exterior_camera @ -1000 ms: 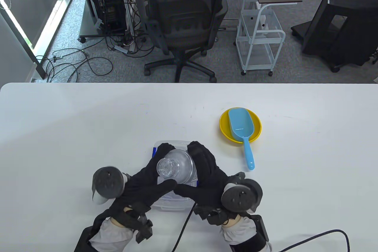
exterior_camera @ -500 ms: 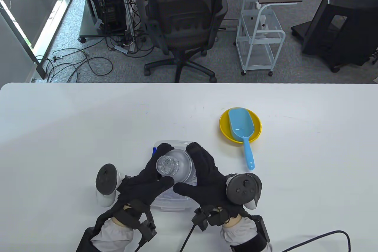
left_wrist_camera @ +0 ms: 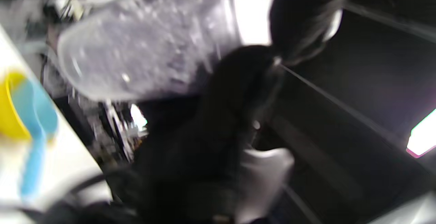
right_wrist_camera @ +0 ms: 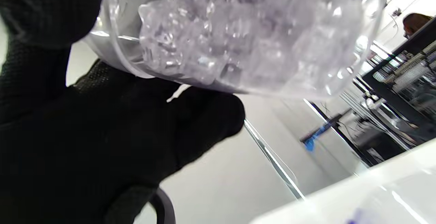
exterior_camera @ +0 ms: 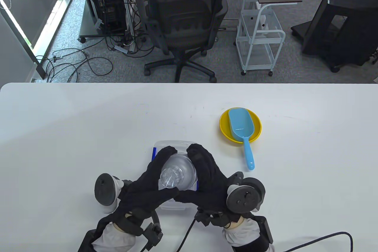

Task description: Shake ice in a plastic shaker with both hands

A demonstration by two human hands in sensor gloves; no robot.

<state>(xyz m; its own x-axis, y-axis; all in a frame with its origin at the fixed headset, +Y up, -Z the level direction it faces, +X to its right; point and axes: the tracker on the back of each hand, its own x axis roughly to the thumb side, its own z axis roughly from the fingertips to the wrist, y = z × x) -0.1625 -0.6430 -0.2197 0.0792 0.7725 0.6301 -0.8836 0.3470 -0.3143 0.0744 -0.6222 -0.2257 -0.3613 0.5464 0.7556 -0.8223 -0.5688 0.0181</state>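
Both grips, left hand (exterior_camera: 147,185), right hand (exterior_camera: 206,179), clasp shaker (exterior_camera: 178,170), cap tilted toward camera.

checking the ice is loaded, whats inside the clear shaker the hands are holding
Ice cubes fill the shaker, plain through its clear wall in the right wrist view. The left hand and right hand cover its sides, so how far the ice reaches is hidden.

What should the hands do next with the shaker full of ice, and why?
Probably another short shake, up and back down. Both the left hand and the right hand grip the clear shaker, held above the container, and the ice sits packed inside. The grip looks firm on both sides, so keeping it and shaking again seems the safest small step.
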